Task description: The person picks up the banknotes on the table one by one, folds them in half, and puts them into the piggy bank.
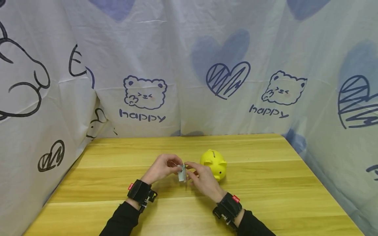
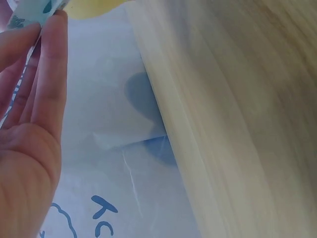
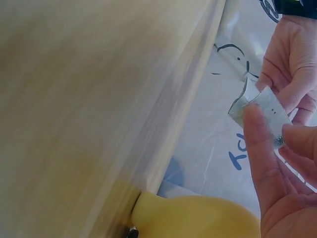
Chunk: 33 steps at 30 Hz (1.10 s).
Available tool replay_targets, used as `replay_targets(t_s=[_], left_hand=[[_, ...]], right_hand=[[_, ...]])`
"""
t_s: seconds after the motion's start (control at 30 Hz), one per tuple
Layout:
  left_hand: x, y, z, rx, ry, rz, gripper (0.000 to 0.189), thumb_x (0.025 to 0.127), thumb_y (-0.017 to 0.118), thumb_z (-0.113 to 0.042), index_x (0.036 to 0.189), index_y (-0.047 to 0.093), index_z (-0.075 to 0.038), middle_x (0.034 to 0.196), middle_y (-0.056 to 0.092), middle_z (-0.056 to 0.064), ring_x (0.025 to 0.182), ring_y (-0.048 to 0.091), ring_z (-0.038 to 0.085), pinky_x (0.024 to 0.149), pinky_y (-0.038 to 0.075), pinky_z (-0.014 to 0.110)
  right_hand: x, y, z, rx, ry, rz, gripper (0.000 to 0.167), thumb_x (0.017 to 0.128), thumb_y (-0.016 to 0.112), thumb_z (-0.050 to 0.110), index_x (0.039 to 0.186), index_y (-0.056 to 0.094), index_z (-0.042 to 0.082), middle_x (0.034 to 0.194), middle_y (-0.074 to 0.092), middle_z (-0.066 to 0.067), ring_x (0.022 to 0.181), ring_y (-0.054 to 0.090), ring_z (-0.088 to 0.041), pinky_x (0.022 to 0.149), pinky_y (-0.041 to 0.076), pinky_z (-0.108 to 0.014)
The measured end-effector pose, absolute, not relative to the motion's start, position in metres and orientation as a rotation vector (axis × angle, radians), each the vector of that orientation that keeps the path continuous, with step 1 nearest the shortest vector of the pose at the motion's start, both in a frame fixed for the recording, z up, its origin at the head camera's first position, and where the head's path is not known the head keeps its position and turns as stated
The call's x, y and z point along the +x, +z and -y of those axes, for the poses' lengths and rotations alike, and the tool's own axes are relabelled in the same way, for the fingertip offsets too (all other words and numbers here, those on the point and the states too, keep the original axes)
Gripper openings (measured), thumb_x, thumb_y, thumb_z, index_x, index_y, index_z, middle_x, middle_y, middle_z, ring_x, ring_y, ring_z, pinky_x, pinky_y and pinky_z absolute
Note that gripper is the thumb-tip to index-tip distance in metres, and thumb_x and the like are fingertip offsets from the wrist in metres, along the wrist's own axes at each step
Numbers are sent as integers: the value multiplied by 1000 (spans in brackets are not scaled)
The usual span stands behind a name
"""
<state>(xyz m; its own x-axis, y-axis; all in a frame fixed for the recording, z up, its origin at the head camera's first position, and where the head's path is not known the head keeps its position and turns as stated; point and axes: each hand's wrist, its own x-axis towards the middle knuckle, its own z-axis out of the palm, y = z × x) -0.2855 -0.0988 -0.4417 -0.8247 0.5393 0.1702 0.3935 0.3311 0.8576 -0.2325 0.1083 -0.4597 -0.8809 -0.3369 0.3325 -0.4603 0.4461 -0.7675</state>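
A small folded banknote [image 1: 181, 174], pale green, is held up above the wooden table between both hands. My left hand [image 1: 161, 169] pinches it from the left with thumb and index finger. From the right, my right hand [image 1: 205, 179] has its thumb and index finger on it. The right wrist view shows the folded banknote [image 3: 271, 113] partly spread at the fold, the right index finger lying across it. Just behind the right hand stands a yellow piggy bank [image 1: 215, 160], with a slot along its top; that hand hides part of it.
The wooden table [image 1: 265, 196] carries the piggy bank on its far half. White cloth [image 1: 186, 111] with drawn bears and hearts hangs behind the table and along its sides. Black camera straps [image 1: 140, 191] sit on both wrists.
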Motion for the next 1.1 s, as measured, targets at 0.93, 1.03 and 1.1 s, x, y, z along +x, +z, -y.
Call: replay_targets(t_s=[0.93,1.03,1.1], left_hand=[[-284,-442,95,866,1571,-2230,17,88,70,0,103,67,-7,110,65,13,95,69,25,80,59,33],[-284,-443,94,886,1560,-2249,16,87,72,-2,101,66,-7,108,65,12,96,68,23,80,58,30],[-284,-443,94,902,1558,-2262,16,87,73,-4,100,65,-7,106,66,12,96,68,23,80,58,30]], right_hand=[[-232,-458,-110,722,1238,2582,34,97,63,16,130,62,10,109,72,-12,80,71,-20,59,53,-17],[-232,-458,-110,718,1244,2588,34,97,63,17,130,62,10,110,72,-12,81,71,-20,61,53,-16],[-232,-458,-110,729,1250,2577,33,97,62,17,129,62,9,110,72,-12,82,71,-20,62,53,-16]])
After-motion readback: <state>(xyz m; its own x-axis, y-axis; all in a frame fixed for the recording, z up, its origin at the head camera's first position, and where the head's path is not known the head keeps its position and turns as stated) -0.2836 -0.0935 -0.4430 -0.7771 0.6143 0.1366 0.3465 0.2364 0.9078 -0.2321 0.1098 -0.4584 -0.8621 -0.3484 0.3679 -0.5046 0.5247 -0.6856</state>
